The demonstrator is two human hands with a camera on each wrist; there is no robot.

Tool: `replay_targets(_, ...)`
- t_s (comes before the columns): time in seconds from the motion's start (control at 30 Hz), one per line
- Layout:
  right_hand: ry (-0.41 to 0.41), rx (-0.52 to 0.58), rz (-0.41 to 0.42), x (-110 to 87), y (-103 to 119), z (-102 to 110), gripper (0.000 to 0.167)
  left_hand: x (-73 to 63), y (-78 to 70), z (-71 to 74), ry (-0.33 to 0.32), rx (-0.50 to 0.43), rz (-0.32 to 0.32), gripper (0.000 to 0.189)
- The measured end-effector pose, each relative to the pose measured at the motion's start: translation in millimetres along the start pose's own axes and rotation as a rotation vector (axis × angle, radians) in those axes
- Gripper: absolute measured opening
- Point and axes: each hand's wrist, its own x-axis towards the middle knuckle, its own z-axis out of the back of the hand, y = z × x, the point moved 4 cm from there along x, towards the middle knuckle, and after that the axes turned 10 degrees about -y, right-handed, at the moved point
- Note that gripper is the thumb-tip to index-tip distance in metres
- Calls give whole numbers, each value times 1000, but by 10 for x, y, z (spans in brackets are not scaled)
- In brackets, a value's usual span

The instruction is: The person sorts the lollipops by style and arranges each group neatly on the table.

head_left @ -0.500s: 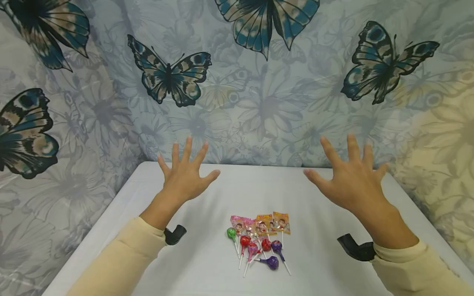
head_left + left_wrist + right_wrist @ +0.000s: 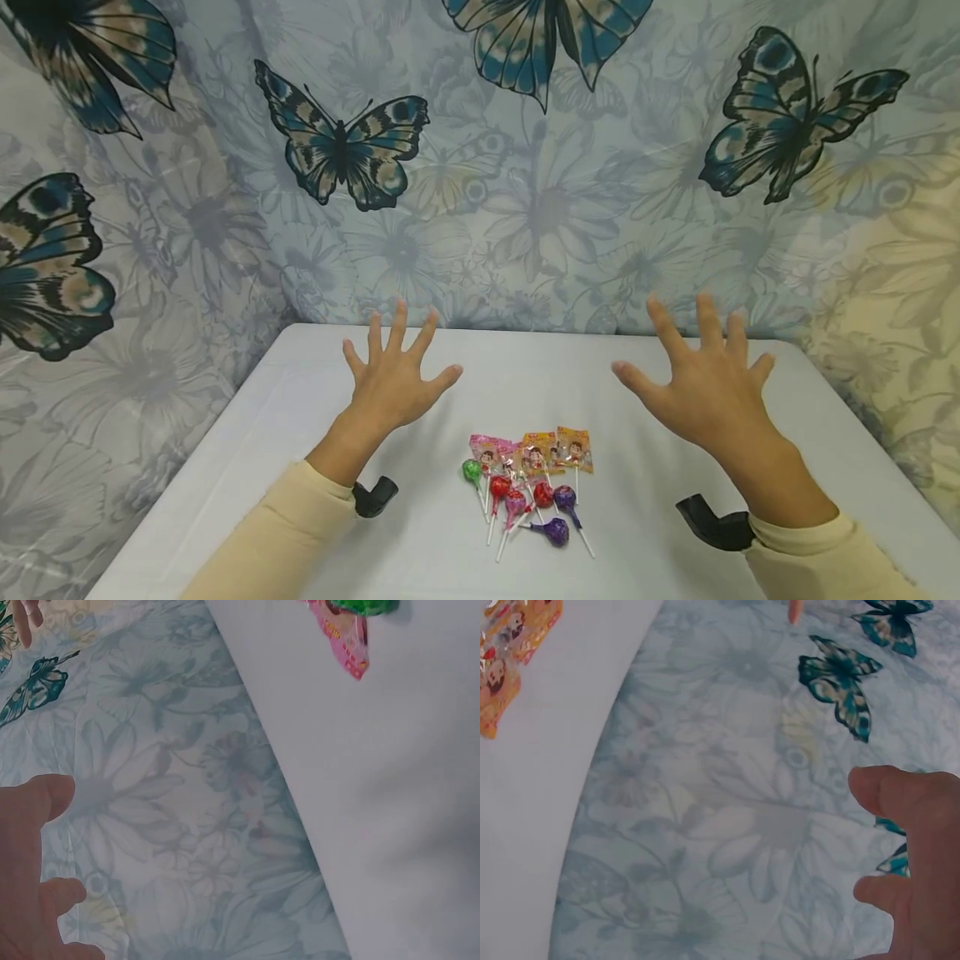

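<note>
My left hand [image 2: 393, 385] hovers with spread fingers above the table, left of a group of lollipops. On the other side my right hand [image 2: 707, 392] is held up the same way, holding nothing. Between and below them lie a green lollipop [image 2: 472, 471], a red lollipop [image 2: 499, 487], a pink lollipop [image 2: 515, 502], a second red one, and two purple lollipops, one upright-headed [image 2: 565, 498] and one lying sideways [image 2: 555, 532]. Behind these are flat lollipops in pink wrappers [image 2: 489, 452] and orange wrappers [image 2: 574, 450]. Neither hand touches any of them.
The white table [image 2: 300, 358] reaches back to a cloth backdrop [image 2: 540, 225] printed with flowers and butterflies, which also stands along both sides. Black wrist mounts [image 2: 716, 525] stick out inward from both cream sleeves [image 2: 277, 533].
Both hands have come slightly lower in the head view. The left hand has also shifted to the right, toward the lollipops. The lollipops lie as before.
</note>
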Motion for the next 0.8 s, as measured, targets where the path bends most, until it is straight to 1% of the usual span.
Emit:
replay_targets(0.2,-7,15,14,-80,25,-114,90,-85,-28,-96,5,-22,9,81)
replay_targets(0.33,-2,38,27,-148,50,-221,90,-161,-37,-177,14,-65,24,79)
replay_targets(0.5,12,77,40,-238,69,-378,88,-268,-72,-315,13,-124,5,78)
replay_targets(0.8,20,100,57,-362,102,-617,86,-429,-94,-529,14,-156,-7,78)
